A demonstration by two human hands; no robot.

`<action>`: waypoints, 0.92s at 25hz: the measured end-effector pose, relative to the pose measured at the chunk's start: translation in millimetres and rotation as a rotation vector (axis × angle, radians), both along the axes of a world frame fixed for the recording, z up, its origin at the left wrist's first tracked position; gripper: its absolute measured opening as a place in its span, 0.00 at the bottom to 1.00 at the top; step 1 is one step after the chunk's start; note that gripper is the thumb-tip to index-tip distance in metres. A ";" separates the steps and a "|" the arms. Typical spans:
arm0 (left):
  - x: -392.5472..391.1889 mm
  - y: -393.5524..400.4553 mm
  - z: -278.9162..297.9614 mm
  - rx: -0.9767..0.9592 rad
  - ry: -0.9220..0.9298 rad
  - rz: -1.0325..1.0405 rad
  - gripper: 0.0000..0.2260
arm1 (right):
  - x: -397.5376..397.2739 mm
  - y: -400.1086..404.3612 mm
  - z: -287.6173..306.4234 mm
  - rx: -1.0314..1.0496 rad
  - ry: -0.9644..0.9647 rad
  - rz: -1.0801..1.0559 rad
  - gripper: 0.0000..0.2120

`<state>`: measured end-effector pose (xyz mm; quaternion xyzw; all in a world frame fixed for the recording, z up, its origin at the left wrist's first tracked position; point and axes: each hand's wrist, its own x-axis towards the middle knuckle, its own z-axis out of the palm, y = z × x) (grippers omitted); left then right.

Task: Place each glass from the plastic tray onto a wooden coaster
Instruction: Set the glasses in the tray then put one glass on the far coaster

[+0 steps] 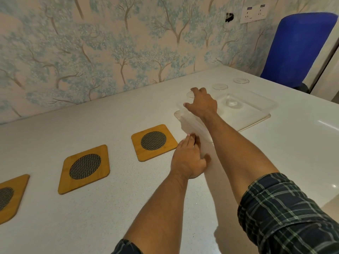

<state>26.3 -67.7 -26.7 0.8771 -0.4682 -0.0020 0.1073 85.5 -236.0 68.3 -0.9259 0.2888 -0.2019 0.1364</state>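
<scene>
Glass [190, 97] at 1 o'clock (clear, hard to see): right hand [201, 104] clamped on it. Left hand [188, 160] grips tray [256, 110] near corner. Coasters [153, 142] at 9 o'clock.

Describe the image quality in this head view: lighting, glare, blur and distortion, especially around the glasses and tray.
Head view: soft, even indoor light; faint shadows under the arms. The clear glasses and plastic tray nearly vanish against the white table, only rims showing. Slight blur around the right hand and left hand. Glare streaks at the table's right edge. Wide-angle bending tilts the wall and stretches the coasters.
</scene>
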 end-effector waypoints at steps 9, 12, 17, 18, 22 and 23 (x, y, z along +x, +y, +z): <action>0.9 0.4 0.1 0.001 0.007 -0.015 0.36 | 1.2 -0.5 -15.3 0.105 -0.086 -0.028 0.31; 0.2 0.7 1.6 -0.003 0.016 -0.005 0.38 | 0.3 -1.3 -14.1 0.138 -0.094 -0.022 0.31; -6.9 1.8 1.4 -0.105 0.045 0.019 0.34 | -16.5 2.7 2.2 0.025 -0.142 -0.048 0.30; -7.6 5.1 2.1 -0.109 0.052 0.025 0.33 | -21.1 5.2 5.7 0.000 -0.157 -0.043 0.30; -16.4 41.2 9.7 -0.102 0.062 0.048 0.34 | -29.3 41.8 37.6 -0.075 -0.304 -0.001 0.30; -21.8 74.1 12.8 -0.129 0.065 0.089 0.34 | -34.6 75.4 45.2 -0.081 -0.320 0.041 0.30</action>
